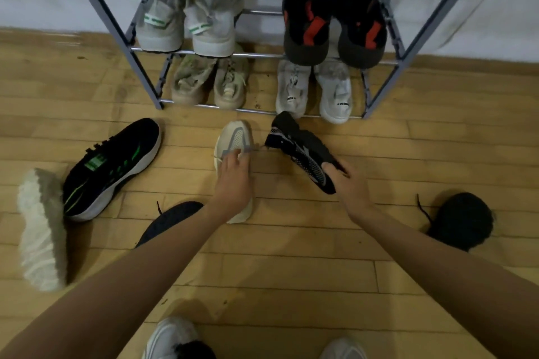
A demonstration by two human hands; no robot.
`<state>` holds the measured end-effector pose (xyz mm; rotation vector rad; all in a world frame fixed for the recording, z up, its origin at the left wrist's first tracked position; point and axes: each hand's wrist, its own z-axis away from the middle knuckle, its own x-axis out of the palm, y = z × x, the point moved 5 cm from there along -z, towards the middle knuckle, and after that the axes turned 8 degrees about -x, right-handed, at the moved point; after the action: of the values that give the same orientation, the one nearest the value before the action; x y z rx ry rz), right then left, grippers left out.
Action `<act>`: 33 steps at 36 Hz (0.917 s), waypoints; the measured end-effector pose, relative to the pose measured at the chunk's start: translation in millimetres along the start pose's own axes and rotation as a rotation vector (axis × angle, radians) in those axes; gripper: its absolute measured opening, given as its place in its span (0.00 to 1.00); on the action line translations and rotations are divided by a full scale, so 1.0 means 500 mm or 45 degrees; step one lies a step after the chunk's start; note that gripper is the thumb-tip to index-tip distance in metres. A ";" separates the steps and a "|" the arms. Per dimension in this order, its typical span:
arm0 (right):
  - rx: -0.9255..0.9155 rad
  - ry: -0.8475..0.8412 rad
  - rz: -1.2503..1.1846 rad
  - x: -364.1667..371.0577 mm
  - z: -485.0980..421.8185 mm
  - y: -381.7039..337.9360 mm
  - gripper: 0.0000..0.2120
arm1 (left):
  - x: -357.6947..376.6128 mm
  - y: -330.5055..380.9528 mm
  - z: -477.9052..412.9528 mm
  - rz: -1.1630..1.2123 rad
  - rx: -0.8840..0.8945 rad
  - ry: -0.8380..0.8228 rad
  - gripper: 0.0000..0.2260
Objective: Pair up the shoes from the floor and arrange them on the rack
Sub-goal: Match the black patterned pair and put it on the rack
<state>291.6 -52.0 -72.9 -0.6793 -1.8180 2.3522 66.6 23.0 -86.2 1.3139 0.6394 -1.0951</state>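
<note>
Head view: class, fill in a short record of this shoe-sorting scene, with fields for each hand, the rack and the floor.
Left hand: grips the cream shoe at its laces, on the floor
Right hand: holds the black knit shoe
Rack: grey pair and black and red pair above; beige pair and white pair below
Loose on floor: black and green shoe, pale shoe, dark shoe by the left forearm, black shoe far right

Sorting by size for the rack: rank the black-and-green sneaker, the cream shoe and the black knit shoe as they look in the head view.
1. black-and-green sneaker, plainly largest.
2-3. cream shoe gripped by the left hand and black knit shoe in the right hand: look alike, partly covered, so unranked.
</note>
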 end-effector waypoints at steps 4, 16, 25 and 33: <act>0.086 0.077 -0.189 -0.061 -0.022 -0.016 0.05 | -0.023 0.067 -0.013 0.043 0.162 0.023 0.28; 0.226 -0.459 -0.348 -0.131 -0.009 0.006 0.19 | -0.008 0.150 -0.050 -0.143 0.336 -0.360 0.35; 0.428 -0.133 -0.287 -0.165 -0.022 0.044 0.20 | 0.039 0.165 -0.030 0.030 0.171 -0.666 0.17; 0.514 0.149 0.041 -0.209 -0.011 0.093 0.26 | 0.135 0.212 0.019 0.266 -0.103 -0.724 0.20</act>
<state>396.3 -95.6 -87.4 -0.7711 -1.2385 2.5265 186.3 -14.1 -97.6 0.9119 0.1176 -1.1840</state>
